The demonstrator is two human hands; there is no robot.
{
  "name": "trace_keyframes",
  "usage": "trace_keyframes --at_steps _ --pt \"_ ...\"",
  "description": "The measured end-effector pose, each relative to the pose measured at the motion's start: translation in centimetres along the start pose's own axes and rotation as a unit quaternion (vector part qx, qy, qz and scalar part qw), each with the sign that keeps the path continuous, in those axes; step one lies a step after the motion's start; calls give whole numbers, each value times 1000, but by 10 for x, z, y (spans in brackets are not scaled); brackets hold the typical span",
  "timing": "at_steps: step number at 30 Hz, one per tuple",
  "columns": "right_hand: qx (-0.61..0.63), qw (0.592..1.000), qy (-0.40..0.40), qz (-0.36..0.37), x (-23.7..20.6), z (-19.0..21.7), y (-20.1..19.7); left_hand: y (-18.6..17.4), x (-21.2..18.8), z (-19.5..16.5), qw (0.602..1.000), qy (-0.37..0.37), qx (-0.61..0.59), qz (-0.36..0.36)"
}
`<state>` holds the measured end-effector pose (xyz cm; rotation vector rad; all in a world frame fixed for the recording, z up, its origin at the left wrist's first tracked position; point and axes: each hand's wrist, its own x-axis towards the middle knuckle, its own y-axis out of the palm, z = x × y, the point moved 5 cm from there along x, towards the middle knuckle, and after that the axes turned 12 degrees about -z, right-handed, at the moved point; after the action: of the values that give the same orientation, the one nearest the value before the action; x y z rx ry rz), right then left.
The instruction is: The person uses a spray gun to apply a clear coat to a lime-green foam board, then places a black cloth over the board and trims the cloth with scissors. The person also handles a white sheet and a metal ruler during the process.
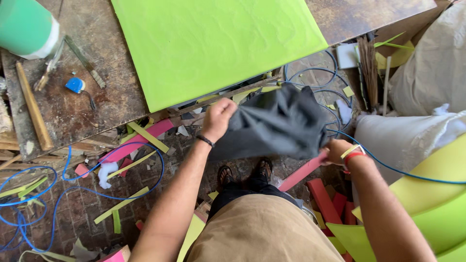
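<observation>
Both hands hold a dark grey cloth (279, 121) stretched between them, seen from above by the person wearing the camera. Left hand (218, 118) is closed in a fist around the cloth's upper left edge, a thin dark band on its wrist. Right hand (336, 151) grips the cloth's lower right corner, fingers curled shut on the fabric, with a red and a yellow band on its wrist. The cloth hangs in soft folds in front of the person's body, just off the near edge of a worn brown workbench (87, 97). On the bench lies a large lime green sheet (208, 43) (its near corner reaches the bench edge, close to the left hand). Further left on the bench sit a blue tape measure (75, 85) and a wooden stick (34, 107). Blue cable (63, 194) loops across the brick floor among pink and green offcuts, and sandalled feet (245, 172) show below the cloth
</observation>
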<state>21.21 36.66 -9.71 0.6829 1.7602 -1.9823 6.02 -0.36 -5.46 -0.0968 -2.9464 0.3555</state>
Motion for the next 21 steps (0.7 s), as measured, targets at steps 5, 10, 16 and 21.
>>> trace_keyframes --at_steps 5,10,16,21 --pt "409 863 -142 -260 -3 118 -32 28 1 -41 996 23 41 74" --pt "332 785 -323 -412 -6 206 -81 20 11 -47 994 3 69 85" --pt "318 791 -411 -323 27 226 -89 -19 9 -44 978 -27 205 36" --pt "414 784 -361 -289 40 224 -73 -65 -26 -57 926 207 306 -74"
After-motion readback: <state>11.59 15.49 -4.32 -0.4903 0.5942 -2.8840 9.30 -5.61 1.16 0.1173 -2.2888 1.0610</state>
